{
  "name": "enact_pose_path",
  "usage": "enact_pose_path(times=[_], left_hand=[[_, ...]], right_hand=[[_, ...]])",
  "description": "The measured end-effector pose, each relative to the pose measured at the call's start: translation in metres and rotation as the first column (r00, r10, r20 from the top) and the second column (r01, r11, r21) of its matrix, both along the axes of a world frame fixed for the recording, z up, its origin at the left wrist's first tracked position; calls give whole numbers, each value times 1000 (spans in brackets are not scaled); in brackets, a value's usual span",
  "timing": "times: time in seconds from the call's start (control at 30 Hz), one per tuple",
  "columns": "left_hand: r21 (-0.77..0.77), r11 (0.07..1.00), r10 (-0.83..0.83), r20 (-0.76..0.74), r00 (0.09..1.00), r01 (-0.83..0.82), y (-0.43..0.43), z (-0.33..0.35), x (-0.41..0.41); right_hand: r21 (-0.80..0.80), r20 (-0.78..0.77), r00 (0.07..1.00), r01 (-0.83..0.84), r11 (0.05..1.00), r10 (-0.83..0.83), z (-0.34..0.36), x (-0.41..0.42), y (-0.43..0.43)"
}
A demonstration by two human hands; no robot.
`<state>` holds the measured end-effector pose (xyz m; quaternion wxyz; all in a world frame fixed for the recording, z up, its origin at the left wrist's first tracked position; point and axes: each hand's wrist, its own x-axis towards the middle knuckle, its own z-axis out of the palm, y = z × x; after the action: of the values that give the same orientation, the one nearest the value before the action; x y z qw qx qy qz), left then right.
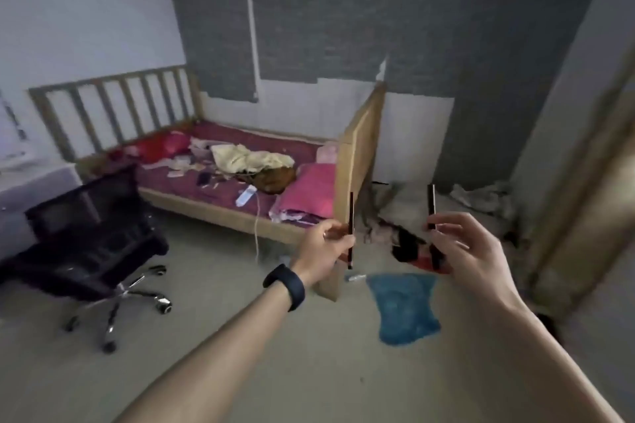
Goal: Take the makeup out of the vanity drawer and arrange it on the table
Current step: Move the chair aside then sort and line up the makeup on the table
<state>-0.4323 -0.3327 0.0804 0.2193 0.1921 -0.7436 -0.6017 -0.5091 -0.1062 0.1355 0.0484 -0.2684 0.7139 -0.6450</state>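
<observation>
Both arms reach out in front of me over the floor. My left hand (323, 251), with a dark band on its wrist, pinches a thin dark makeup pencil (351, 213) that stands upright. My right hand (470, 257) pinches a second slim dark makeup stick (431, 203), also upright. The two sticks are held apart at about the same height. No vanity drawer shows in this view.
A wooden bed (360, 148) strewn with pink pillows and clothes stands ahead. A black office chair (92, 233) is at the left beside a white table edge (37, 178). A blue cloth (405, 309) and other clothes lie on the floor. A door frame (591, 203) is at the right.
</observation>
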Motion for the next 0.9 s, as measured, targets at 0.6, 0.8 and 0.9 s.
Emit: enact_pose_path(times=[0.6,0.8,0.9], left_hand=[[37,632,774,12,633,-774,-375,1,258],[15,460,888,-7,460,-888,-485,16,278],[84,376,926,-33,375,-923,-528,26,290]], right_hand=[[9,40,627,-779,627,778,-21,99,-517],[-25,2,458,-888,458,889,-14,109,-671],[-48,9,395,-917,395,919,-9,115,-737]])
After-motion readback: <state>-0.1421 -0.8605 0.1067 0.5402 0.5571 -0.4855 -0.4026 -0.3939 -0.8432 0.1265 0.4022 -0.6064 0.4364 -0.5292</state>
